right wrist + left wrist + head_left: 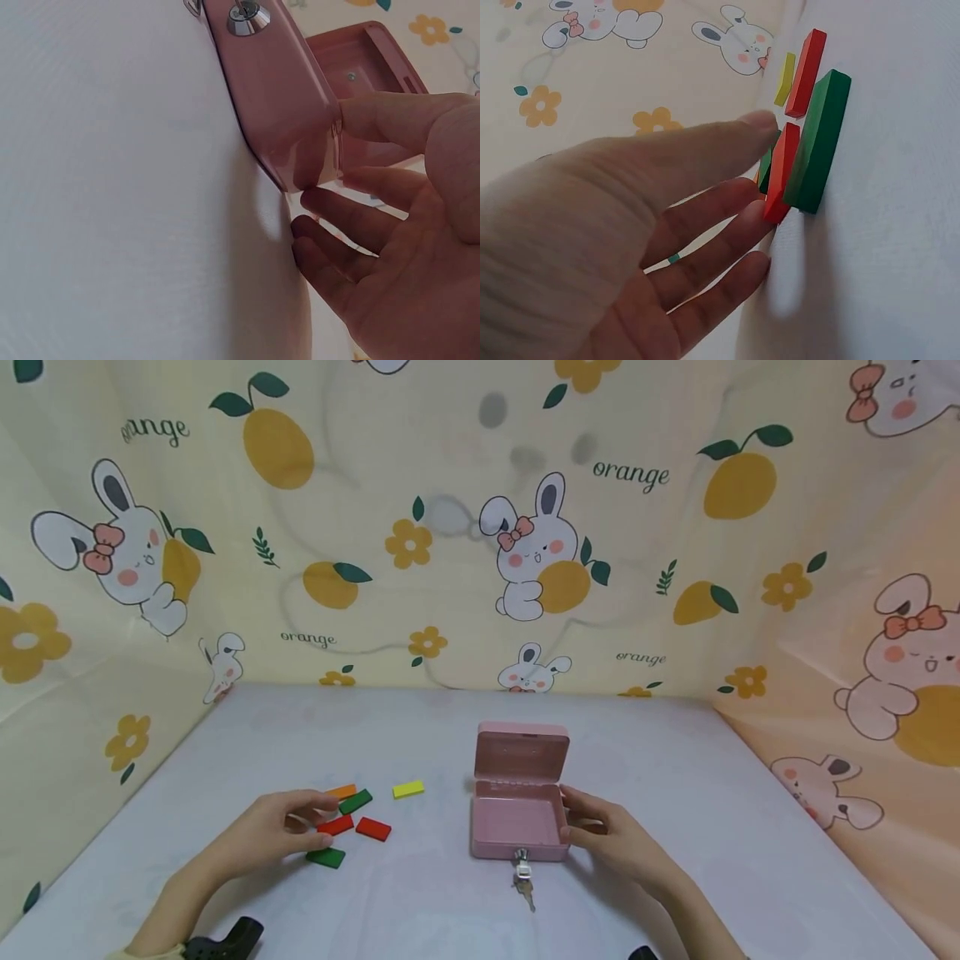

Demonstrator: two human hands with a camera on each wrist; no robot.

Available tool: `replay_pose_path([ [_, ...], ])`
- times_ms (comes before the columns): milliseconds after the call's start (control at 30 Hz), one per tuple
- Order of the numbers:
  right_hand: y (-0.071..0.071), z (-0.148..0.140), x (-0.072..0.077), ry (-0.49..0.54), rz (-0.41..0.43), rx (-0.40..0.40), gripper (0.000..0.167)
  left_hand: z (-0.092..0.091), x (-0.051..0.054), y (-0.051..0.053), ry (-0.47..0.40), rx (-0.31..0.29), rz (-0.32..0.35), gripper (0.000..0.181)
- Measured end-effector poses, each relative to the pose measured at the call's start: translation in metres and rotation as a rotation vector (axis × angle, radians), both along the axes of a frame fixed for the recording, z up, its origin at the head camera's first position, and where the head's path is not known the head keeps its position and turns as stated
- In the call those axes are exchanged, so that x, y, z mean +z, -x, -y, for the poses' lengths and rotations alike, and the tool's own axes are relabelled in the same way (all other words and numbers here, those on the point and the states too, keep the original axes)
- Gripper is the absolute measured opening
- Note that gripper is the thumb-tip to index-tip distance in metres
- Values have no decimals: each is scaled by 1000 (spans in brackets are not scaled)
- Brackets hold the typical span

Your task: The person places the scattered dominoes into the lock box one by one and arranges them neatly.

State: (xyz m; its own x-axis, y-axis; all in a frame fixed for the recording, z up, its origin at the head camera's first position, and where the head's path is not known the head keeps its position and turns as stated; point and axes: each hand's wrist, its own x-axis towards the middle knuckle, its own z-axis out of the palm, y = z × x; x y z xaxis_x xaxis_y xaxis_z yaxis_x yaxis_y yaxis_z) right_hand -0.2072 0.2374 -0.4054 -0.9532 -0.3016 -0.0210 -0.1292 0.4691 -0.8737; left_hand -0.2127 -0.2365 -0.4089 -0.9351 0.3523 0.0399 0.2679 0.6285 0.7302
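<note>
My left hand (pixel 296 822) hovers at the small coloured blocks, thumb and fingers spread apart around the near red block (pixel 335 825). In the left wrist view its fingertips come close to that red block (pixel 782 169); whether they touch it I cannot tell. A green block (pixel 326 857) lies just in front of the thumb. At the right side of a pink metal cash box (pixel 520 850), my right hand (pixel 611 835) rests its thumb and fingertips against the wall. The box's lid (pixel 522 756) stands raised, and a key (pixel 524 889) hangs from the front lock (pixel 249 19).
Beyond the left fingers lie an orange block (pixel 342 792) and another green block (pixel 356 801). A second red block (pixel 373 829) and a yellow block (pixel 408 789) lie nearer the box. Patterned cloth (pixel 450 460) walls the white table (pixel 420 918) at the back and sides.
</note>
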Motion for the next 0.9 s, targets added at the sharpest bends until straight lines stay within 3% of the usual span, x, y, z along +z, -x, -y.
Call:
replay_pose_path([
  [567,-2,2,-1,12,13,-16,64,1,-1,2,1,-20,-1,49],
  [900,-2,4,-1,12,32,-29,64,1,0,-1,-32,-5,39,52],
])
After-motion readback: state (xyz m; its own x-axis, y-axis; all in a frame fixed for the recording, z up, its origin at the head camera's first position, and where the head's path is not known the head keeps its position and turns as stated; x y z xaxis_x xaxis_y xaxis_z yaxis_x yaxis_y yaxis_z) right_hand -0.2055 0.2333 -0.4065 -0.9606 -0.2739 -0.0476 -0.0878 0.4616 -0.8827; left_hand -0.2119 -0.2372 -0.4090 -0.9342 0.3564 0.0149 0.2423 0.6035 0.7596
